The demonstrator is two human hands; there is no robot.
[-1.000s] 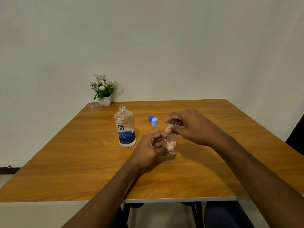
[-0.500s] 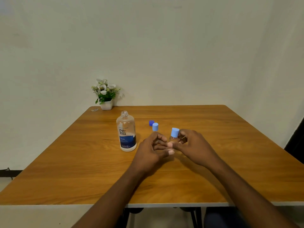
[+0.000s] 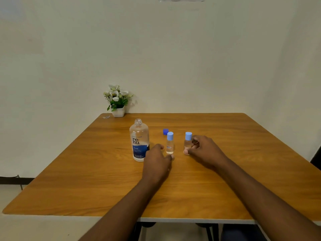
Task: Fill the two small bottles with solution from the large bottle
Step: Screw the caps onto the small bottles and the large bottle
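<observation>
Standing uncapped left of centre on the worktop (image 3: 86,171), the large bottle (image 3: 139,141) needs its dark blue cap (image 3: 165,131) refitted. Both small bottles (image 3: 169,143) (image 3: 188,142) stand capped at centre. Right hand (image 3: 205,150) fingers (image 3: 186,151) pinch the right-hand bottle; release it upright. Left hand (image 3: 157,160) fingers are loosely curled, holding nothing.

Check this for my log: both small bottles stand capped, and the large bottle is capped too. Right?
Not quite. In the head view the large bottle stands open; its dark blue cap lies on the table. Both small bottles are capped.
</observation>
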